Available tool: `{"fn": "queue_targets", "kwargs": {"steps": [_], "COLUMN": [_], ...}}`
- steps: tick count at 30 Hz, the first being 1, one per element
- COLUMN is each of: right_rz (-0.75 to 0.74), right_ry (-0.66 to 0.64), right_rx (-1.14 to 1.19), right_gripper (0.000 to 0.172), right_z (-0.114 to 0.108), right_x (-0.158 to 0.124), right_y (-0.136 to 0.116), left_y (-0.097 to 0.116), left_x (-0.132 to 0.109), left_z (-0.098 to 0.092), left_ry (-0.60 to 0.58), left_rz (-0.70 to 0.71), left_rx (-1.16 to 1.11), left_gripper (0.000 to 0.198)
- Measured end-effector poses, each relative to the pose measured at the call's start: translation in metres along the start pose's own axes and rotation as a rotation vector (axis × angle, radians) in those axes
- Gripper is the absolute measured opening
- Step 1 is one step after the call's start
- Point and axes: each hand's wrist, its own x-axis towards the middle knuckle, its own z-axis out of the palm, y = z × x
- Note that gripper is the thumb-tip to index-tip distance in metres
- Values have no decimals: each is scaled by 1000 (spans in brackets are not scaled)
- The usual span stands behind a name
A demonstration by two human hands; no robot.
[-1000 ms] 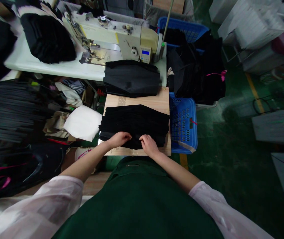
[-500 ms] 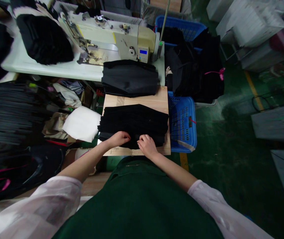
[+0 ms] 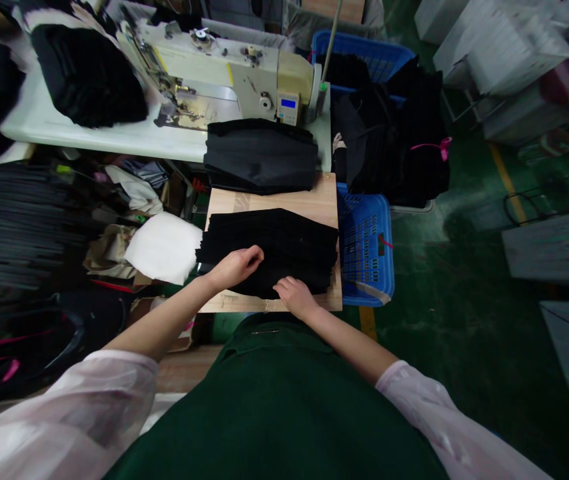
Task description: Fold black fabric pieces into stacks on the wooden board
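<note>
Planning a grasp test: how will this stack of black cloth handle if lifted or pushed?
The stack of black cloth is probably floppy: its edges look soft and uneven, so it may sag if lifted from one side. It looks like many thin layers, and nothing visibly binds them, so a push could slide them apart on the wooden board.

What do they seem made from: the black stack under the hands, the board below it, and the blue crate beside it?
The black stack looks like matte cloth, with soft, layered edges; the fibre cannot be told. The board looks like pale wood or wood laminate, showing grain. The blue crate looks like moulded plastic, with regular slots.
</note>
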Motion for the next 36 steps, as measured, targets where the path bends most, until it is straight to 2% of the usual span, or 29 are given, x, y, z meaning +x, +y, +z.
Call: {"fn": "queue_targets", "kwargs": {"steps": [3,6,8,13,16,19,22,25,29,31,33,36], "right_rz": [-3,34,60,117,150,124,36,44,68,72,68,46], "right_ry": [29,115,173,247,320,373,218,65,18,29,41,36], "right_rx": [44,93,111,138,138,100,152,226,265,326,375,348], "right_gripper": [21,22,22,21,20,21,19,16,13,11,11,12], "right_z": [-7,-16,-21,-32,-36,-36,-26,-11,3,5,4,3], "right_x": [2,6,11,23,21,12,5,2,1,1,0,-1], "right_y": [4,8,10,12,8,0,-7,-8,-2,2,5,6], "left_y": [0,2,5,11,11,9,13,22,28,23,11,-10], "left_x": [2,1,-1,-2,1,6,13,19,19,13,4,-13], "left_z": [-5,-4,-2,2,1,1,4,7,13,17,21,27], "left_ry": [-32,-79,-104,-105,-101,-46,57,103,66,47,-12,-143], "left_rz": [79,162,206,311,328,221,9,-230,-465,-488,-408,-146], "left_rx": [46,70,118,325,352,372,515,618,536,417,212,-81], "left_gripper": [18,26,23,20,25,23,16,21,34,38,37,20]}}
